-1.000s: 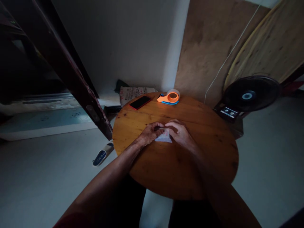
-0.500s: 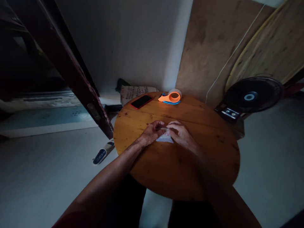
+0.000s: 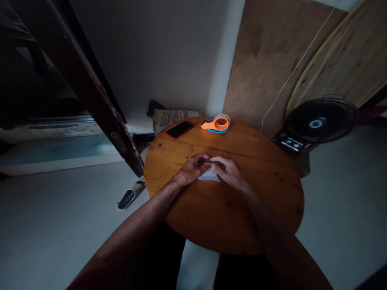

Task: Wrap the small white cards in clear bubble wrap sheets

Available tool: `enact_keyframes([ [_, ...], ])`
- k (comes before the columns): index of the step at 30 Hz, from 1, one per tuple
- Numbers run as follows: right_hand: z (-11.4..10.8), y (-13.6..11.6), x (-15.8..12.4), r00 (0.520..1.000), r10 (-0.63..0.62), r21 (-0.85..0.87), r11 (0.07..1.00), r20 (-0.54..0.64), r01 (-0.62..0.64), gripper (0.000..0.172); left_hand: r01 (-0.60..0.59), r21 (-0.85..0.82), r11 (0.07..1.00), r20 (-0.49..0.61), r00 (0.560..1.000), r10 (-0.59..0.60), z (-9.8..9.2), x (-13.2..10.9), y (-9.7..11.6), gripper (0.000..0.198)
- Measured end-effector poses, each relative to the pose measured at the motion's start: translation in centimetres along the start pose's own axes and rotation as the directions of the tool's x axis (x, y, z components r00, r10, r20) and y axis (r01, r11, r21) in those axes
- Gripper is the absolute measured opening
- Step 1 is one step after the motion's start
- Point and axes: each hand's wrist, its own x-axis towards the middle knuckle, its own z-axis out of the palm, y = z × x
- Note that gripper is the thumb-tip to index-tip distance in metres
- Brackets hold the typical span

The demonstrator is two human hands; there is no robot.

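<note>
A small whitish, semi-clear packet, perhaps a plastic bag, stands between my hands over the round wooden table. My left hand is closed on its upper left edge, thumb toward me and fingers behind. On the upper right, my right hand pinches the same packet with thumb and curled fingers. Some pinkish marks show on the packet near the right thumb; its contents are too small to make out. Both hands are close together near the table's middle.
At the table's far edge lie an orange tape dispenser with a roll of tape and a red-edged phone. A black fan stands at the right. Printed cardboard leans behind the table; a blue-and-white object is below left.
My right hand's fingers have curled in slightly and lowered along the packet's top edge. My left hand and the packet have hardly moved.
</note>
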Motion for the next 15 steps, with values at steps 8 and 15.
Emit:
enact_keyframes([
  [8,-0.04,-0.67,0.12,0.994,0.064,0.031,0.997,0.087,-0.067,0.021,0.002,0.06,0.998,-0.007,1.0,-0.002,-0.08,0.11,-0.17,0.035],
  [15,-0.11,-0.12,0.12,1.0,0.022,0.052,0.998,-0.016,-0.021,0.019,-0.008,0.06,0.998,0.023,1.0,0.007,-0.17,-0.14,0.29,0.034],
])
